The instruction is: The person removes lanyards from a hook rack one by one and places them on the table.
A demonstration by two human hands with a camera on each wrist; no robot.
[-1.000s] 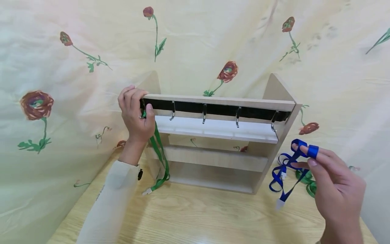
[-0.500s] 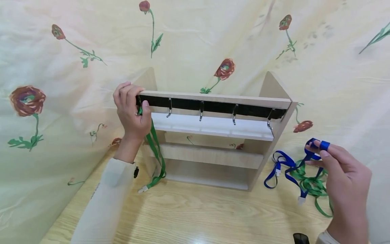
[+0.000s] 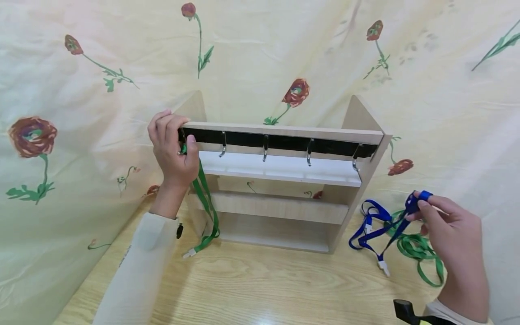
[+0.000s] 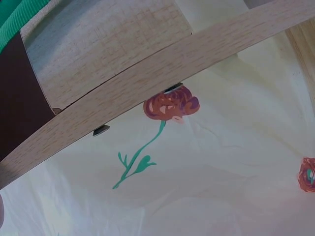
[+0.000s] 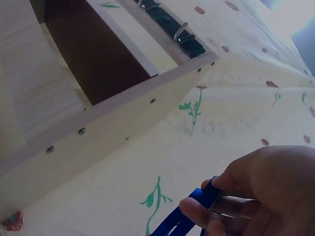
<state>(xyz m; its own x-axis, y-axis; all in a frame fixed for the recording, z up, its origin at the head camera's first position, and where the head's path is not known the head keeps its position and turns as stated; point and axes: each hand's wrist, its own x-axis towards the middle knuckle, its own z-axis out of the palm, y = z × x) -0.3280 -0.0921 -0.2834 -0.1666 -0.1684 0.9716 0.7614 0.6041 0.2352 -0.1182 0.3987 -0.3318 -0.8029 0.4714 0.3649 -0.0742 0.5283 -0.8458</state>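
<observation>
Lower white clip (image 3: 383,268) of blue lanyard (image 3: 400,228) swings closer to wooden rack (image 3: 280,206) than half a second ago

Right of the rack, the right hand (image 3: 455,239) pinches the blue lanyard between its fingers, near a loose green bundle (image 3: 418,247) on the tabletop (image 3: 260,275). The left hand (image 3: 172,149) has its fingers clamped over the rack's upper left corner, thumb in front; a green lanyard (image 3: 215,228) hangs just below.

Solid colour is shown by the blue ribbon lanyard (image 3: 400,229) and green ribbon lanyard (image 3: 207,241), the pale wooden rack (image 3: 276,207) is banded in black, the cream cloth backdrop (image 3: 243,54) is printed with red, green-stemmed flowers (image 3: 296,92), and the yellowish wooden bench (image 3: 264,280) is grain-streaked.
</observation>
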